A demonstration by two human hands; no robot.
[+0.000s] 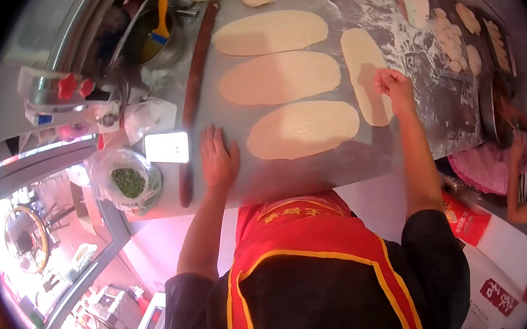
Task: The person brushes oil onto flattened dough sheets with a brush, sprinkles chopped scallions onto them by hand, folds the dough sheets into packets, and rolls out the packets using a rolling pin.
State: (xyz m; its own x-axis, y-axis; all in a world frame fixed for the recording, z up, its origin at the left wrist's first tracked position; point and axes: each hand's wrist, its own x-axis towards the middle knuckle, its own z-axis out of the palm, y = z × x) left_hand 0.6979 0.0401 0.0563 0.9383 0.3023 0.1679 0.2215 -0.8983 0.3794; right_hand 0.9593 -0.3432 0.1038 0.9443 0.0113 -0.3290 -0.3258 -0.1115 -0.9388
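My left hand [220, 159] lies flat on the worktop [215, 191] with its fingers stretched out, just right of a long dark rolling pin [194, 85]. My right hand [396, 90] is closed, fingertips pinched together, over the right edge of a narrow dough strip [364, 78]. What it pinches, if anything, I cannot make out. Between my hands lie three flat oval dough sheets: the far one [270, 32], the middle one [279, 77] and the near one [302, 129]. The near sheet has a shiny wet patch.
To the left are a white-screened phone [167, 148], a bag of chopped greens [128, 182] and a pot [149, 43] with an orange-handled brush [162, 19]. Floured surface [423, 79], dough balls [448, 39] and a round pan [494, 107] lie right, beside another person's hands [516, 140].
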